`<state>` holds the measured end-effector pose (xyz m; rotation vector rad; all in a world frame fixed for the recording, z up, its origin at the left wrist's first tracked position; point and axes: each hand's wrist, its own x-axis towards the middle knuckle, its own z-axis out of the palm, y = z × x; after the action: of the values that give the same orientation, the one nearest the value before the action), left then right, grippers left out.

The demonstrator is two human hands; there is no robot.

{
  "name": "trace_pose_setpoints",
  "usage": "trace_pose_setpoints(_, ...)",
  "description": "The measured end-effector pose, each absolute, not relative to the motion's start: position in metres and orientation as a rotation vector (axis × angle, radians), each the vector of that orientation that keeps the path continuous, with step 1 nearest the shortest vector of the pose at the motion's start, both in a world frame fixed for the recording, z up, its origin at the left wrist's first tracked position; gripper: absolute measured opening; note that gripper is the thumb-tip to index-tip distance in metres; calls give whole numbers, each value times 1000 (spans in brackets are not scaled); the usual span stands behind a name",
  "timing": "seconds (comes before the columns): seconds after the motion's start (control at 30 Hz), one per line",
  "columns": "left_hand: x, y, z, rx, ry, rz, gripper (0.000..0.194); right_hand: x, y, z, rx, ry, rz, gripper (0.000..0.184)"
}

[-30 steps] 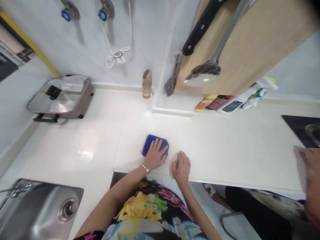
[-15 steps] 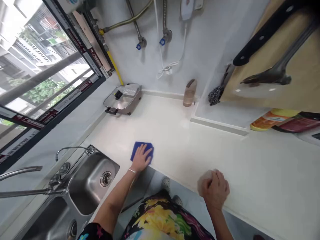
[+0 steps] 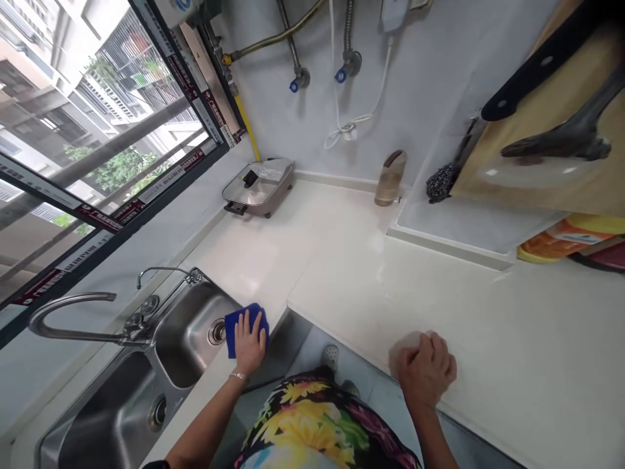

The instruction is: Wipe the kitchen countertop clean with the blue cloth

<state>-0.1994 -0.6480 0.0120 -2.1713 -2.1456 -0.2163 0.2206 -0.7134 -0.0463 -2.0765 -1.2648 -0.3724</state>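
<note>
My left hand (image 3: pixel 249 342) lies flat with spread fingers on a blue cloth (image 3: pixel 233 329), pressing it where the counter meets the front rim of the sink. Part of the cloth reaches over the near side of the sink basin. A bracelet circles that wrist. Over to the right, my right hand (image 3: pixel 426 368) rests on the front edge of the white countertop (image 3: pixel 342 260), its fingers curled into a loose fist. Nothing shows between those fingers.
A double steel sink (image 3: pixel 180 339) with a tall faucet (image 3: pixel 73 316) sits at the left. An electric pan (image 3: pixel 261 185) with a glass lid stands in the back corner, a brownish bottle (image 3: pixel 390 179) by the wall. A cutting board (image 3: pixel 551 140) and knife (image 3: pixel 527 71) hang at the right.
My left hand has slid left and toward me along the counter with the blue cloth, reaching the sink's edge. My right hand stays at the counter's front edge. The view has shifted slightly.
</note>
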Motion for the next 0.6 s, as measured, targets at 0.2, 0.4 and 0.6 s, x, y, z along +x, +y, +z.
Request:
trace_pose_setpoints(0.2,-173,-614,9,-2207,-2094,-223,54,217,-710,-43,-2148,-1301,-339,53)
trace_pose_setpoints(0.4,-127,-543,15,-2425,-1868,-249,54,214,-707,-41,-2211,-1301,-318,55)
trace_pose_setpoints(0.6,-61,-512,14,-2554,-1763,-206,56,213,-704,-34,-2228,-1271,-250,56)
